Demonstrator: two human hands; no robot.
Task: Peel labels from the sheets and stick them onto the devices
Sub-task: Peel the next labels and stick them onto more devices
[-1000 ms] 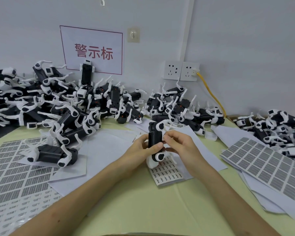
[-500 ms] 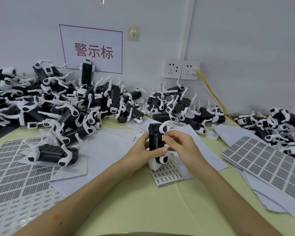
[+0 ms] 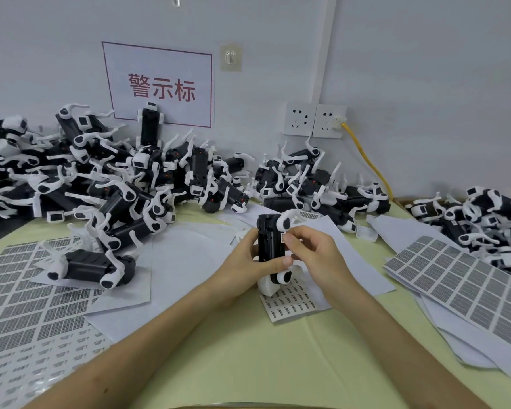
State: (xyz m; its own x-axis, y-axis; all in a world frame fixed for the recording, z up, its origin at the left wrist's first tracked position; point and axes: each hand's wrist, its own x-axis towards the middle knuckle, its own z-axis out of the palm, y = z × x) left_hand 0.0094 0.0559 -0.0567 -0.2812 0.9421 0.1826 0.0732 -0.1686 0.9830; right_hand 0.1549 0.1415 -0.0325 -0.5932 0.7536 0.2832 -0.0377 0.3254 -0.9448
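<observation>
Black, white-ended device (image 3: 267, 242) stands upright, left fingers (image 3: 278, 262) gripping it, right fingers (image 3: 301, 232) pinching its label (image 3: 283, 238)

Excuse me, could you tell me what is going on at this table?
A person is labelling. The left hand grips one black-and-white device upright above a small label sheet, while the right hand pinches a small label against its side edge. More devices are piled along the wall, and larger label sheets lie at both sides.

White wall sign (image 3: 160, 84) with red border, red characters 警示标, print on label sheets (image 3: 24, 296) too small to read
</observation>
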